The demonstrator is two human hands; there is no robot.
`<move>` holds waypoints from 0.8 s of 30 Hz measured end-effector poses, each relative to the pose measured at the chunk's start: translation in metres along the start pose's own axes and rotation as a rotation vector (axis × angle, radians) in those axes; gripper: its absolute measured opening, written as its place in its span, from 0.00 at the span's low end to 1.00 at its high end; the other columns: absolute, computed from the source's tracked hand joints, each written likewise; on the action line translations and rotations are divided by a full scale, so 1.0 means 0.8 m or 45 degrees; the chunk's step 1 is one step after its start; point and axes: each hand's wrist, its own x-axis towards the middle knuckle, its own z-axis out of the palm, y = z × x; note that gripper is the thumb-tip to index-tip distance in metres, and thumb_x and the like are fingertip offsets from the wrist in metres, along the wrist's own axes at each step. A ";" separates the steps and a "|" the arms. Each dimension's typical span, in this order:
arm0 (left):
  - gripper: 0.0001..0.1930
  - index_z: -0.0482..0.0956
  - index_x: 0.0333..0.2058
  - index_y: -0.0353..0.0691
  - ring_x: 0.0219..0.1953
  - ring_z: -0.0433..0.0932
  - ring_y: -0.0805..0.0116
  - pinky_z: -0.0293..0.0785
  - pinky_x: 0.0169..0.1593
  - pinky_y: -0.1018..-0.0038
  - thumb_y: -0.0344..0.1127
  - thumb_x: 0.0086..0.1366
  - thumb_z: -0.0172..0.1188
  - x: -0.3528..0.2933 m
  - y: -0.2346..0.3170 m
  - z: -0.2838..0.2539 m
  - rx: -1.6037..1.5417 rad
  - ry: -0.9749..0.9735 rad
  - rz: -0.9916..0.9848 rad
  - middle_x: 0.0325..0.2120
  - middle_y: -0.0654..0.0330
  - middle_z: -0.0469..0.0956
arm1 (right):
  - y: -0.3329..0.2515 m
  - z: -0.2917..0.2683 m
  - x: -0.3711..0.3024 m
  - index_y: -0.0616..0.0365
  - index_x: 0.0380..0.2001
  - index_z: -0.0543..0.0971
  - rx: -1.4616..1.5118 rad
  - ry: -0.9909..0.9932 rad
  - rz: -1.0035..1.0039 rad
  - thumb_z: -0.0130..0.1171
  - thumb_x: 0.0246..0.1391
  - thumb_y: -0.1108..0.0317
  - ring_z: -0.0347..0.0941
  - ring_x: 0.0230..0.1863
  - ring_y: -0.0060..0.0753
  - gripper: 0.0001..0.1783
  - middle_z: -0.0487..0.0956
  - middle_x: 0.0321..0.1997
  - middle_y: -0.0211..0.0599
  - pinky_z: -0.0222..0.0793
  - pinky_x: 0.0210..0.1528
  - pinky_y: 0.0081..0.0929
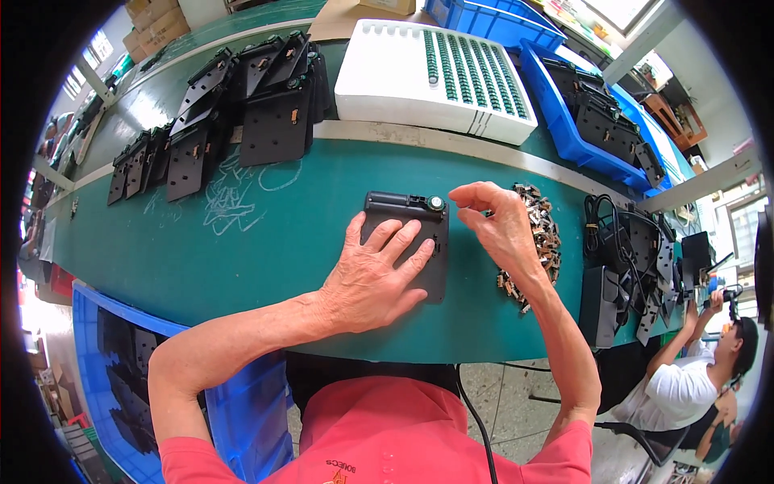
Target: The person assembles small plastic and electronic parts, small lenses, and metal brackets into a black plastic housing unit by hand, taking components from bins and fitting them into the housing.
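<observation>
A flat black plastic panel [427,266] with a rounded bar along its far edge lies on the green table before me. At the bar's right end sits a small round part [436,202], green with a pale centre. My left hand [371,274] rests flat on the panel, fingers spread across its left and middle. Just right of the round part, my right hand [500,222] is raised with thumb and index finger bent toward each other and a small gap between their tips. I see nothing between them. A pile of small metal-and-tan parts [544,234] lies beside my right wrist.
A white foam tray [387,89] with rows of green round parts stands at the back. Stacked black panels [274,121] are at the far left. A blue bin [564,121] holds more panels at the back right. Black boxes and cables [605,298] lie right. A co-worker [685,387] sits there.
</observation>
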 end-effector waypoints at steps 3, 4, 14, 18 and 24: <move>0.34 0.73 0.57 0.38 0.59 0.63 0.51 0.54 0.59 0.37 0.52 0.56 0.65 0.001 0.007 0.000 0.045 0.005 -0.024 0.58 0.46 0.65 | -0.003 0.004 0.000 0.61 0.38 0.83 0.000 -0.010 -0.017 0.60 0.48 0.78 0.80 0.36 0.37 0.12 0.83 0.35 0.42 0.75 0.43 0.32; 0.34 0.73 0.57 0.38 0.58 0.63 0.52 0.55 0.59 0.38 0.52 0.55 0.66 0.001 0.009 0.000 0.054 0.008 -0.036 0.58 0.46 0.65 | -0.004 0.005 0.000 0.61 0.38 0.83 0.000 -0.007 -0.017 0.60 0.48 0.78 0.80 0.36 0.37 0.12 0.83 0.35 0.42 0.75 0.43 0.32; 0.35 0.74 0.56 0.38 0.57 0.63 0.53 0.54 0.59 0.39 0.52 0.54 0.66 0.000 0.011 0.001 0.090 0.027 -0.040 0.57 0.47 0.65 | -0.005 0.024 0.011 0.58 0.36 0.84 -0.073 0.014 -0.043 0.65 0.49 0.71 0.79 0.34 0.36 0.10 0.81 0.33 0.40 0.74 0.39 0.32; 0.35 0.74 0.56 0.38 0.57 0.63 0.53 0.54 0.59 0.39 0.52 0.54 0.67 0.000 0.011 0.000 0.083 0.031 -0.037 0.57 0.47 0.65 | -0.009 0.023 0.013 0.59 0.36 0.85 -0.183 -0.008 -0.041 0.66 0.49 0.72 0.78 0.33 0.32 0.09 0.80 0.33 0.38 0.73 0.38 0.29; 0.35 0.73 0.56 0.38 0.57 0.64 0.52 0.54 0.59 0.40 0.52 0.54 0.67 0.002 0.012 -0.001 0.082 0.039 -0.020 0.57 0.46 0.66 | -0.009 0.017 0.019 0.60 0.37 0.84 -0.230 -0.064 -0.074 0.65 0.49 0.73 0.77 0.34 0.32 0.10 0.81 0.34 0.38 0.73 0.39 0.31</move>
